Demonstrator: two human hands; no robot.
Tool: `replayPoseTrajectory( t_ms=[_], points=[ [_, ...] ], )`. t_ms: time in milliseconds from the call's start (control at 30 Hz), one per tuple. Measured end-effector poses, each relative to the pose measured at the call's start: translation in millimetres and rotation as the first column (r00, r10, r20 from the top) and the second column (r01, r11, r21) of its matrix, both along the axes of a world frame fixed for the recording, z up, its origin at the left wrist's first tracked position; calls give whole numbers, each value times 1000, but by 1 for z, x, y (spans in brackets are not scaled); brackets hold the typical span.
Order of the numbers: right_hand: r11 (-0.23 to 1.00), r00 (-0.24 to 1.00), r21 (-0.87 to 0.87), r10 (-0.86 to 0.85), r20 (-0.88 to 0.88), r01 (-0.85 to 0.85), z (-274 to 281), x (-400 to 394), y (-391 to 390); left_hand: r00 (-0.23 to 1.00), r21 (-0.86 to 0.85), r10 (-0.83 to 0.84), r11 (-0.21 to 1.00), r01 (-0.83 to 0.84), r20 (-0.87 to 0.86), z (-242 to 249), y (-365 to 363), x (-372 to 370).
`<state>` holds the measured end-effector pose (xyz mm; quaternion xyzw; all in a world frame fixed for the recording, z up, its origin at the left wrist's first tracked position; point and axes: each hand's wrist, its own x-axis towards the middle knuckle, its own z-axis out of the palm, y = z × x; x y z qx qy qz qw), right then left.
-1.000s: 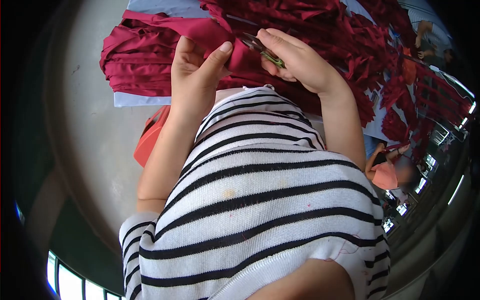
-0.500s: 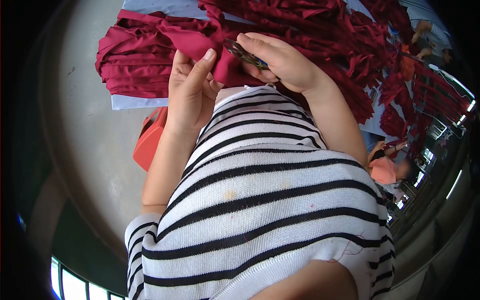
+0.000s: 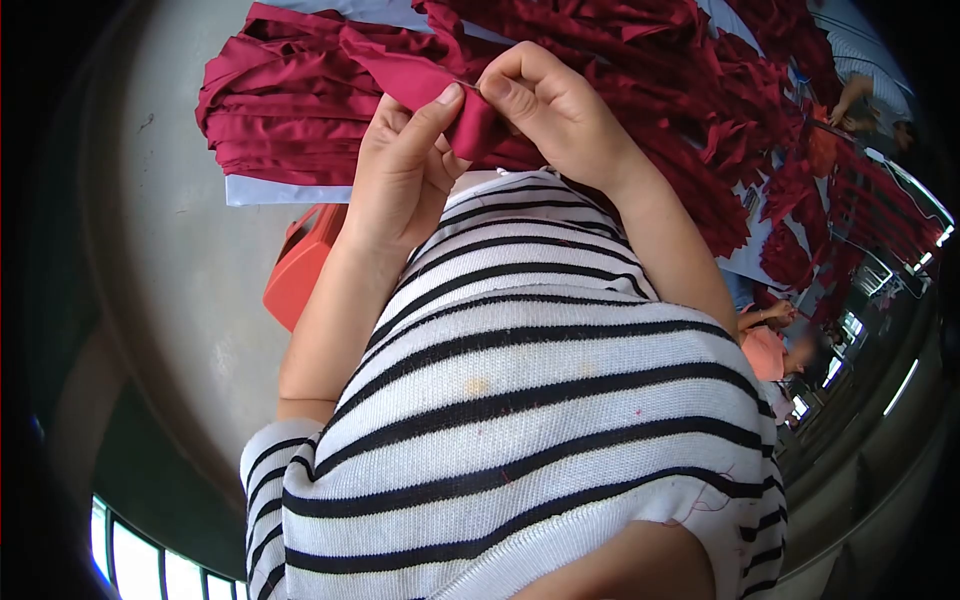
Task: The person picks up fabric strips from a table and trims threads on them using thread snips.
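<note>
My left hand (image 3: 405, 165) is closed on a maroon piece of cloth (image 3: 400, 75), its thumb pressed on the cloth near the edge. From that grip the piece stretches up and left, and a folded end hangs between my hands. Close beside the left thumb, my right hand (image 3: 555, 115) is closed in a pinch at the cloth's edge. Something thin shows at its fingertips, too small to name. The dark metal snips seen earlier in this hand are hidden from view.
Pleated maroon cloth (image 3: 290, 95) lies piled on a pale blue-white table (image 3: 285, 192), with more heaps (image 3: 650, 110) to the right. An orange-red stool or chair (image 3: 305, 265) stands below the table's left end. Other people (image 3: 765, 345) are at the right.
My right hand has turned and moved up and left to the cloth's edge, so the snips no longer show. My left hand has shifted slightly right with the cloth.
</note>
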<state>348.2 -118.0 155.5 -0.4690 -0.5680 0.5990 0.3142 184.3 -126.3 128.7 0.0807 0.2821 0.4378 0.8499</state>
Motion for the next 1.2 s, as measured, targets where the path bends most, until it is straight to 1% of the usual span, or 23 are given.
replayPoseTrajectory(
  t_ms=[100, 200, 300, 400, 433, 533, 567, 667, 700, 733, 800, 833, 867, 933, 967, 1067, 1100, 1200],
  points=[
    [992, 996, 127, -21, 89, 10, -4, 2, 0, 995, -21, 22, 999, -24, -98, 11, 0, 7],
    [990, 997, 131, -57, 42, 51, -2, 3, 0, 998, -9, 10, 1000, -10, -60, 11, 0, 7],
    [992, 970, -6, -126, -206, 127, -4, 9, 3, 997, 19, 65, 998, -64, -51, 8, 3, 7],
    [993, 997, 107, -43, -70, 51, -5, 16, 3, 996, 72, 44, 996, -49, 76, 5, 6, -2],
    [999, 999, -25, 22, 46, -21, 1, 21, 4, 996, 73, 46, 996, -52, 78, 2, 6, -5],
    [997, 991, -78, 10, 134, 1, 1, 24, 3, 995, 91, 51, 994, -59, 88, -8, 11, -10],
    [995, 990, -94, -32, 136, 45, 4, 26, 2, 991, 34, 121, 992, -123, 59, -6, 13, -7],
    [991, 987, -75, -103, 122, 112, 17, 25, 2, 978, -28, 160, 987, -158, 131, 11, 17, 6],
    [989, 986, -62, -127, 112, 135, 18, 25, 1, 979, -15, 72, 997, -71, 190, 7, 14, 6],
    [987, 983, -48, -150, 102, 155, 18, 24, 1, 997, 113, -7, 994, -2, 78, 7, 12, 8],
    [979, 974, -20, -198, 108, 201, 19, 21, 0, 978, 331, -121, 927, 173, -171, 10, 6, 16],
    [974, 966, -6, -225, 125, 227, 20, 19, -1, 967, 304, -98, 937, 169, -234, 13, 5, 20],
    [967, 957, 9, -253, 141, 254, 21, 19, -3, 975, 270, -74, 954, 130, -208, 12, 6, 19],
    [968, 946, 13, -248, 211, 251, 31, 18, -3, 988, 200, -24, 978, 55, -154, 11, 10, 19],
    [969, 938, 18, -245, 247, 248, 35, 20, -3, 999, 119, 30, 993, -24, -45, 14, 13, 20],
    [963, 914, -1, -257, 314, 271, 37, 30, 0, 999, 16, -44, 999, 43, 25, 11, 14, 15],
    [968, 916, 56, -250, 314, 245, 34, 35, 0, 998, -12, -50, 999, 50, 28, 8, 12, 14],
    [922, 915, 134, -381, 135, 364, 32, 41, -3, 999, -39, -33, 999, 34, 15, 12, 11, 16]
  ],
)
